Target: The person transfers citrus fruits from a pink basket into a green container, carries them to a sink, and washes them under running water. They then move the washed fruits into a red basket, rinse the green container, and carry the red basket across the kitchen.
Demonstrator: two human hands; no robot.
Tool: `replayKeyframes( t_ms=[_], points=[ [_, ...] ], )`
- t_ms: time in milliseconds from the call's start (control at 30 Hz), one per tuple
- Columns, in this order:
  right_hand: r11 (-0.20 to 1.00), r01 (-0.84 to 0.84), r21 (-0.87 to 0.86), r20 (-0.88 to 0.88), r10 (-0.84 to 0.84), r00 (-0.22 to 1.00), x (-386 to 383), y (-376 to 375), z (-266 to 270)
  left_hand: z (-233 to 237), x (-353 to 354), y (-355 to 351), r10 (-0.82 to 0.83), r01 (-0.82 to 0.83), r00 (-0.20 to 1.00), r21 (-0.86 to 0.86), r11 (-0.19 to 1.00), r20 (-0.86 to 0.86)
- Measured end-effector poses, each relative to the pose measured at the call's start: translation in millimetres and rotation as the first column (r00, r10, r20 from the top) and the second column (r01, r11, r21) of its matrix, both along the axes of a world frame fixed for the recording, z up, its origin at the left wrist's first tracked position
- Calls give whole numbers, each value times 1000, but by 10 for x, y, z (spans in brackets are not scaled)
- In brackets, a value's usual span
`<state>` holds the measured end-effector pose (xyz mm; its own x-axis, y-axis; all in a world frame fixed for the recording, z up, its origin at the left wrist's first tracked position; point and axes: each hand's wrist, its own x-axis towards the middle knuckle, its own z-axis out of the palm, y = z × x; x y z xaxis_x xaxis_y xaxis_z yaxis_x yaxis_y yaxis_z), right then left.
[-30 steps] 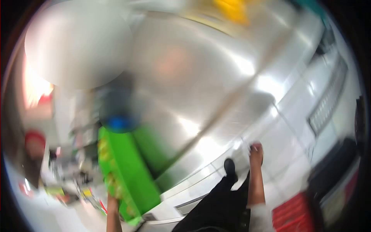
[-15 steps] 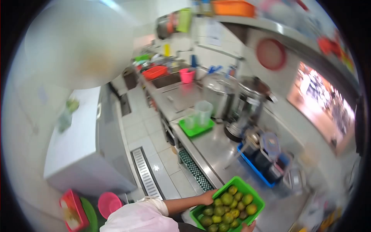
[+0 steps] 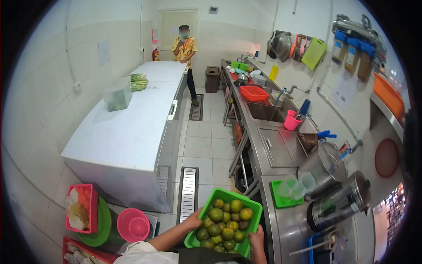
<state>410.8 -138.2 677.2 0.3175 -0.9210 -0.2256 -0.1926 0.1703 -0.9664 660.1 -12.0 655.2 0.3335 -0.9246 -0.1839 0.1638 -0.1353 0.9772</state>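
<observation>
A green plastic tub [image 3: 253,214] full of green-yellow citrus fruits [image 3: 227,223] is held in front of my body. My left hand [image 3: 193,221] grips its left side, with the fingers partly hidden by the tub. On the opposite side, my right hand [image 3: 256,240] is closed around the right wall near the lower corner. The tub is close to the front edge of the steel counter [image 3: 281,226] on my right.
A white chest freezer [image 3: 118,132] lines the left, with a pink bucket [image 3: 133,225] and a green lid-like round [image 3: 97,224] near its front. A person [image 3: 187,48] stands at the far end. Clear cups on a green tray [image 3: 281,200] and steel urns [image 3: 340,202] occupy the counter.
The view has turned left, showing the whole aisle and the far person. The tub has come away from over the counter's edge to in front of me, still in both hands.
</observation>
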Motion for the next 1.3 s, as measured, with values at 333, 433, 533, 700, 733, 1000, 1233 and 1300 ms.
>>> replayKeyframes(
  t_ms=[333, 433, 533, 700, 733, 1000, 1233, 1300],
  points=[
    [969, -224, 101, 206, 200, 958, 2237, -1574, -6, 620, 2068, -1299, 126, -118, 989, 99, 988, -79],
    [974, -210, 82, 263, 182, 948, 2632, -2205, -199, 491, 2529, -2020, 91, -85, 995, 155, 984, -31],
    [979, -205, 1, 194, 201, 960, 2993, -3068, -391, 261, 2941, -2847, 70, -61, 997, 192, 980, -42],
    [953, -284, -105, 43, 290, 956, 3759, -4422, 0, 237, 3539, -3969, 208, -205, 978, 197, 959, 8],
    [935, -294, -199, 11, 302, 953, 3879, -4572, 10, 287, 3654, -4093, 225, -221, 974, 246, 944, 8],
    [935, -321, -151, 72, 334, 940, 5116, -6120, -180, 475, 4666, -5491, 351, -318, 933, 275, 908, -79],
    [995, 100, -12, 189, -95, 977, 5669, -7174, 149, 1171, 5703, -7707, -133, 132, 991, 169, 977, -4],
    [955, 231, 187, 241, -273, 932, 5607, -7395, 172, 1378, 5699, -8436, -328, 319, 944, 163, 934, 33]
  ],
)
